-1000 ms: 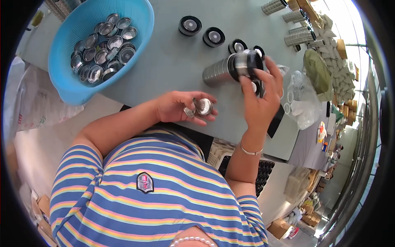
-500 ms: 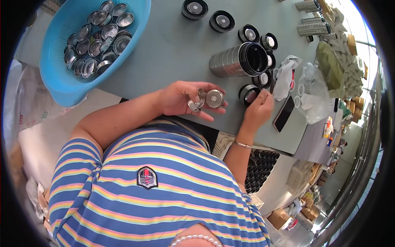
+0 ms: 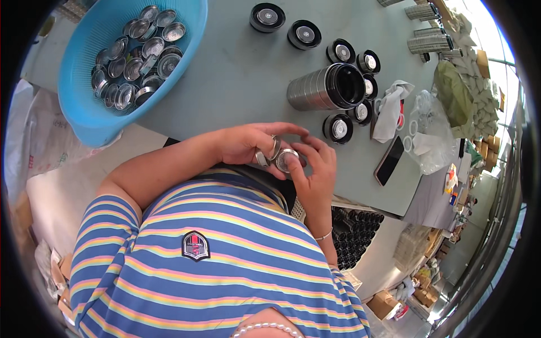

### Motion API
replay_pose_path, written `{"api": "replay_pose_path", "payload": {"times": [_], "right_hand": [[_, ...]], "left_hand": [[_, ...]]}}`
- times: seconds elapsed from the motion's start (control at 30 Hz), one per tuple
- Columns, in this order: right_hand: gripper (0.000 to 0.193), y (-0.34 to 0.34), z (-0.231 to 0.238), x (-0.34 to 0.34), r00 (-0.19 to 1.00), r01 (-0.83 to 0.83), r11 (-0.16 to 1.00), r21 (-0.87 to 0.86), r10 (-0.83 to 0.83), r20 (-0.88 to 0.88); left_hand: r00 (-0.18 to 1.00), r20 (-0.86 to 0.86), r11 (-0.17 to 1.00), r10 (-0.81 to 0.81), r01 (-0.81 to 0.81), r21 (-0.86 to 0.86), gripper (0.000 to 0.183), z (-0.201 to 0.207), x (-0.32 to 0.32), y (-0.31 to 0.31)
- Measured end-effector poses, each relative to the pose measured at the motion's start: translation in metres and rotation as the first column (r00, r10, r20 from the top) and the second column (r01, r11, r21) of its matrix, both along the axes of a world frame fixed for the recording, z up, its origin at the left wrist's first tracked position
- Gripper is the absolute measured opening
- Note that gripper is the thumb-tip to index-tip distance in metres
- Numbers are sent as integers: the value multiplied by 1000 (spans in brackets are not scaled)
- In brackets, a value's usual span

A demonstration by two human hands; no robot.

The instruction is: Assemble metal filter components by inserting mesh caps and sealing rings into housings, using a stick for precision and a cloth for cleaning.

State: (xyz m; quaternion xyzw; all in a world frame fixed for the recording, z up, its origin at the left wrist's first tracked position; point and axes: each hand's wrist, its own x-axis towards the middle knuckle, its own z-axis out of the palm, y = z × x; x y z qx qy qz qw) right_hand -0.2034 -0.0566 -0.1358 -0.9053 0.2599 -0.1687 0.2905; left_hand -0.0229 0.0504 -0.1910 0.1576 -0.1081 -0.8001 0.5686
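Observation:
My left hand [image 3: 248, 142] is curled round several round metal strainers [image 3: 274, 147], held between its fingers. My right hand [image 3: 316, 172] has thumb and fingers closed on one perforated metal strainer [image 3: 286, 160] at the left hand's fingertips. Beyond the hands, a black lid [image 3: 327, 133] holds a silver disc in its middle. More black lids [image 3: 292, 38] with silver discs are spread across the table. Among them is a ribbed silver tumbler [image 3: 307, 90], its black mouth facing right.
A blue plastic basket [image 3: 67, 84] of metal strainers stands at the left. To the right are a phone [image 3: 389, 161], a white cloth [image 3: 389, 115], scissors [image 3: 413, 126] and a clear plastic bag [image 3: 434, 146]. Below the table edge is a crate of black parts [image 3: 352, 239].
My right hand has left the nearest black lid and moved left to grasp a strainer at my left hand. That lid now shows a silver disc in its middle.

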Motion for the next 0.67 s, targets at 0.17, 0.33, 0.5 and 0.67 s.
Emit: {"api": "replay_pose_path", "payload": {"times": [0.17,0.33,0.5,0.67], "right_hand": [[25,-10,6,-6,989,-121,968,220,97,114],[24,-37,47,14,855,-16,990,138,-57,515],[20,-70,77,67,960,-36,834,-551,182,211],[23,-72,67,65,984,-115,828,-548,170,49]], "left_hand": [[998,-53,999,38,-38,8,80,-1,1,0],[999,-28,999,32,-31,23,69,-3,6,-4],[1000,-13,1000,-11,11,3,57,-8,6,-5],[1000,20,1000,-17,16,6,56,-10,4,-2]]}}
